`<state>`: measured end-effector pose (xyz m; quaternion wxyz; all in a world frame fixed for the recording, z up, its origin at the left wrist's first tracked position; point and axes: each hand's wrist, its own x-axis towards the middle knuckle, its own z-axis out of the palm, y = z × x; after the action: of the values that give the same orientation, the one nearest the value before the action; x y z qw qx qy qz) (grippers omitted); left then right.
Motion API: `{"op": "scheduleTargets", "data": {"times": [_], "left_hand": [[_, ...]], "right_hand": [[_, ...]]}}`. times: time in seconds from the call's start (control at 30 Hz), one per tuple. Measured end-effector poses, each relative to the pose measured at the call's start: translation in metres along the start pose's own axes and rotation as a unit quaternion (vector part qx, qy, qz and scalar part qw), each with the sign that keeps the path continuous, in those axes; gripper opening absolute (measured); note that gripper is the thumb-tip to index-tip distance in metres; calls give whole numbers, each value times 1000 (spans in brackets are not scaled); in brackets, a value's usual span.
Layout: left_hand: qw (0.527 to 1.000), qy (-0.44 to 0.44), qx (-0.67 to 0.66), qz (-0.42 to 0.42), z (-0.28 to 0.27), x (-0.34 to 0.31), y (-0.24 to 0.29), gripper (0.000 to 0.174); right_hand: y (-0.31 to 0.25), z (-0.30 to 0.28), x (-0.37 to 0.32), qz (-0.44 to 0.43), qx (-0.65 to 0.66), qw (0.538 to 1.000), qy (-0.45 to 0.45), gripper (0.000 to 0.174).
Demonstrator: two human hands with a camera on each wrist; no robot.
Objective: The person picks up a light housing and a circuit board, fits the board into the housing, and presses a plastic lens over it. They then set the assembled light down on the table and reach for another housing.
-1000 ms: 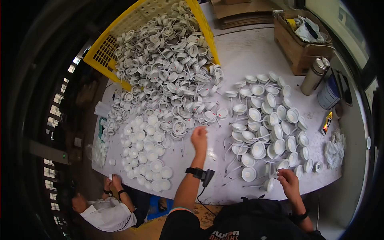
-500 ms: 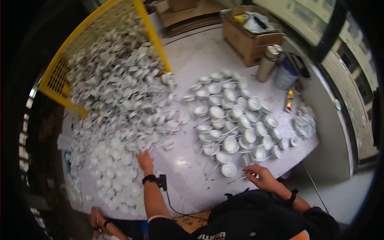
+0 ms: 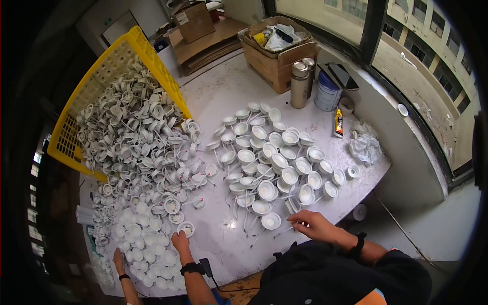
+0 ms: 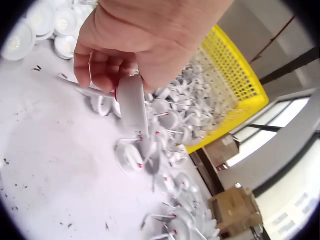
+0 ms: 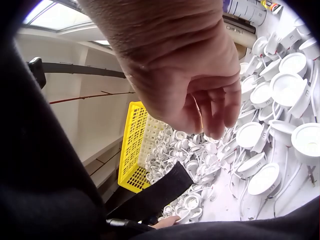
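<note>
The left hand [image 3: 181, 243] pinches a white round fitting [image 3: 187, 229] at the edge of the big pile; in the left wrist view the thumb and curled fingers of the left hand [image 4: 142, 45] hold the fitting [image 4: 132, 106] edge-on, its cable trailing. Beside the spread of white cup-shaped fittings [image 3: 270, 220], the right hand [image 3: 317, 226] hovers at the table's near edge. In the right wrist view the right hand [image 5: 195, 85] has loosely bent fingers with nothing seen between them.
A yellow crate [image 3: 66, 137] spills fittings across the left. White round caps [image 3: 147, 254] lie near another person's hand [image 3: 118, 260]. At the back stand a cardboard box [image 3: 277, 63], a flask [image 3: 299, 86] and a tub [image 3: 327, 94]; a glue tube [image 3: 338, 123] and crumpled plastic [image 3: 365, 145] lie right.
The head view has swung toward the window. My left hand has moved left to the pile's edge and taken hold of a fitting. My right hand stays near the right-hand fittings, its fingers loosely bent.
</note>
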<state>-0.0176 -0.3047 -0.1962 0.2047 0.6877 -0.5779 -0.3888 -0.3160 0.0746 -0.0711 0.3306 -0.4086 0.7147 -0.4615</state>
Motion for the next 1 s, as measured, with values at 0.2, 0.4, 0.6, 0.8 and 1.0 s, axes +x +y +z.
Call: {"op": "scheduleTargets", "data": {"times": [0.2, 0.4, 0.6, 0.8, 1.0], "left_hand": [[957, -218, -39, 187, -15, -186, 117, 13], [899, -336, 1, 280, 30, -293, 167, 16], [868, -415, -100, 253, 38, -303, 160, 28], [862, -467, -78, 180, 36, -306, 159, 29], [861, -483, -102, 124, 55, -309, 151, 29]], "right_hand": [[-14, 2, 5, 4, 118, 990, -71, 27], [-59, 1, 12, -19, 144, 977, -155, 36], [-47, -12, 6, -10, 174, 980, -101, 26], [-49, -15, 4, 26, 218, 972, -88, 30], [-38, -17, 5, 26, 169, 979, -107, 35]]}}
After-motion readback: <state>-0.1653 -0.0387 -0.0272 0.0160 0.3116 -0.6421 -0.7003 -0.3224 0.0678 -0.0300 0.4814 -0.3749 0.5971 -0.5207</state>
